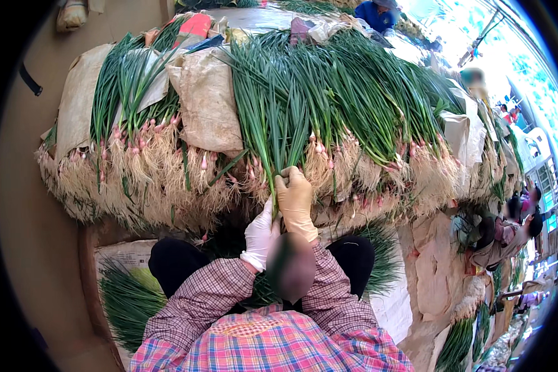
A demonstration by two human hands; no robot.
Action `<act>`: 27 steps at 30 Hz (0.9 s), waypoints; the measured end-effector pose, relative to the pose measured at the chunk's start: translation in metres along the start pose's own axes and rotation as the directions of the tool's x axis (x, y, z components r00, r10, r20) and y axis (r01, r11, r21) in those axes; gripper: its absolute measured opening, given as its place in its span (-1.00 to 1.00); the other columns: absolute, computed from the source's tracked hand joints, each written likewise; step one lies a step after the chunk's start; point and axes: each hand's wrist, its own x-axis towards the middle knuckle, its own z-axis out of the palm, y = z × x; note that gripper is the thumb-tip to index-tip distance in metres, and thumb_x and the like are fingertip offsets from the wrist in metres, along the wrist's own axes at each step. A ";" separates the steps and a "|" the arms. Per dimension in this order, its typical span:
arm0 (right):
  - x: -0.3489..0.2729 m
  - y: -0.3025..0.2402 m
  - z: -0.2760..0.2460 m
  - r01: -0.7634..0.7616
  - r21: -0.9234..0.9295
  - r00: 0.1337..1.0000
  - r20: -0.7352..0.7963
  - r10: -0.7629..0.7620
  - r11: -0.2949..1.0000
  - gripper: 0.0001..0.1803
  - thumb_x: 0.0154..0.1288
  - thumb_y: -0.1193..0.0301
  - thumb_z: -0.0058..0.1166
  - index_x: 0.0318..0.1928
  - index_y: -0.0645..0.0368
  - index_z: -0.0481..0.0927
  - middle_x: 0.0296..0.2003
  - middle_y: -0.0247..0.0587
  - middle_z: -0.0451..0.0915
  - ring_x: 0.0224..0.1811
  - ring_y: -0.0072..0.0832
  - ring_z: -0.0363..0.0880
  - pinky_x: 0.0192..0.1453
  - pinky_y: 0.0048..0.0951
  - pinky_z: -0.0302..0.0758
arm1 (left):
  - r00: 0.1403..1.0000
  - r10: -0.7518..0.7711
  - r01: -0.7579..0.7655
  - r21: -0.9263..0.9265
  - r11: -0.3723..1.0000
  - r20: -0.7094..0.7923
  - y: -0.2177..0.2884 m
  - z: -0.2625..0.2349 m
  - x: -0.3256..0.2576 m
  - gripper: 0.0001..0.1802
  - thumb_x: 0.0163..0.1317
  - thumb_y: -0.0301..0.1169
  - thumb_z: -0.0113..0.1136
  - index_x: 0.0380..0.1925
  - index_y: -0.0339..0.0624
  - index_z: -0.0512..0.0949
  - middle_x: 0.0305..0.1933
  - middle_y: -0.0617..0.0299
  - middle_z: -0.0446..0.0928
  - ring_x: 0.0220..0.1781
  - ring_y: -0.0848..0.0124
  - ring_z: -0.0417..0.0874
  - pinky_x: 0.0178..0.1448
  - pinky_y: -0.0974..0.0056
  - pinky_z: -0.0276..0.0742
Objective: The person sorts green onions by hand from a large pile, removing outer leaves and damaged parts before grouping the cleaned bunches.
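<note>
Beige woven sacking, one piece (204, 96): draped flat over the middle of a long heap of bulbed spring onions (369, 80); whether it holds anything cannot be told.

Second pale sack (82, 96): laid over the heap's left end, green leaves beside it, roots showing below its lower edge.

White sheeting (471, 133): folded over the heap toward the right end; sack or plain sheet, the view there is too poor to say.

Spring onions, heaped: green leaves pointing away from the wearer, pinkish bulbs and straw-coloured roots hanging over the near edge.

Spring onion stalks in hand (271, 177): at the near edge of the heap, centre, leaves running up over it. Right hand (294, 197), yellowish glove, fingers curled on the stalks; left hand (261, 239), white glove, just below and touching them. Hands close together.

Printed sheet (127, 252), on the floor at left: bears a loose bunch of green leaves (125, 304).

White sheet (395, 310), on the floor at right: further green leaves (383, 257) along its upper part.
</note>
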 end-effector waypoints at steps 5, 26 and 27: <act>-0.009 -0.019 -0.005 -0.473 0.578 0.878 0.255 0.404 0.665 -0.90 0.38 0.44 -0.06 -0.24 0.23 0.42 -0.53 -0.34 0.49 -0.63 -0.66 0.41 -0.60 -0.57 0.38 | 0.976 0.163 -0.218 -0.581 0.784 -0.146 -0.043 0.033 0.011 -0.52 0.35 -0.57 -0.15 0.29 -0.20 0.20 -0.26 0.20 0.55 -0.41 0.49 0.52 -0.41 0.42 0.44; -0.049 -0.003 -0.043 -0.312 0.398 0.942 0.245 0.228 0.863 -0.72 0.23 0.27 0.18 -0.24 0.26 0.55 -0.42 -0.22 0.62 -0.45 -0.50 0.56 -0.31 -0.49 0.48 | 0.980 -0.108 0.197 -0.921 0.337 0.170 -0.011 -0.009 0.026 -0.92 0.28 -0.49 0.10 -0.23 -0.14 0.45 -0.30 0.22 0.58 -0.34 0.52 0.60 -0.31 0.46 0.53; -0.038 -0.007 -0.047 -0.245 0.282 0.967 0.139 0.213 0.927 -0.75 0.22 0.35 0.18 -0.23 0.31 0.55 -0.40 -0.23 0.63 -0.43 -0.58 0.56 -0.32 -0.56 0.47 | 0.969 -0.104 0.243 -0.932 0.270 0.223 -0.009 -0.009 0.024 -0.93 0.28 -0.49 0.09 -0.25 -0.15 0.45 -0.32 0.21 0.58 -0.38 0.51 0.59 -0.36 0.46 0.53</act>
